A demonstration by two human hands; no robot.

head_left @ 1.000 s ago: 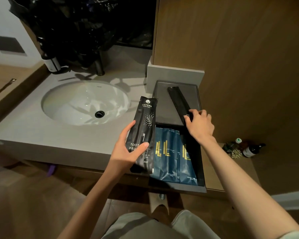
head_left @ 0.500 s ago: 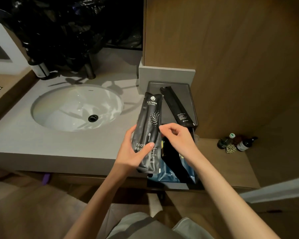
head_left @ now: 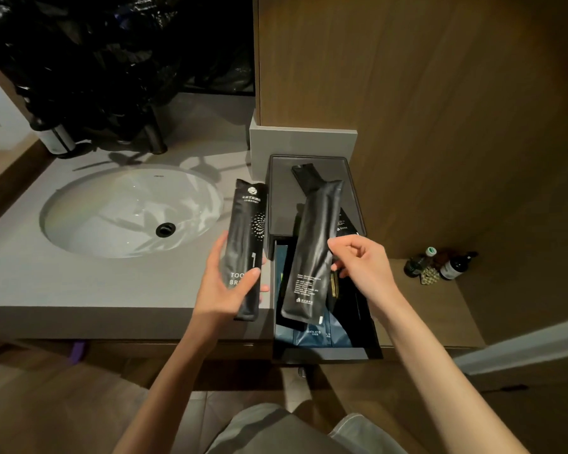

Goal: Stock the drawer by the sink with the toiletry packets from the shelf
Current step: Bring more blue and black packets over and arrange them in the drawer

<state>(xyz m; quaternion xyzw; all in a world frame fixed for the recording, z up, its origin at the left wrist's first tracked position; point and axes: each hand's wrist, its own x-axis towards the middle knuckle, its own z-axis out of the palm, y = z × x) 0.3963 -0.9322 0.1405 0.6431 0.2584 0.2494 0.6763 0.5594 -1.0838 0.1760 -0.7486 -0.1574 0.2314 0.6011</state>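
Fingers: right hand (head_left: pixel 363 270) pinches black packet (head_left: pixel 312 250) over open drawer (head_left: pixel 325 353) | left hand (head_left: pixel 225 286) grips toothbrush packet (head_left: pixel 246 250) | blue packets (head_left: pixel 312 334) stocked; two left

Three black packets (head_left: pixel 312 250) show: one per hand, one on the tray. Two bottles (head_left: pixel 453 266) stand right. One sink (head_left: pixel 112 217).

Head-worn camera looks steeply down, close over the sink (head_left: pixel 130 211) and open drawer (head_left: pixel 325 353).
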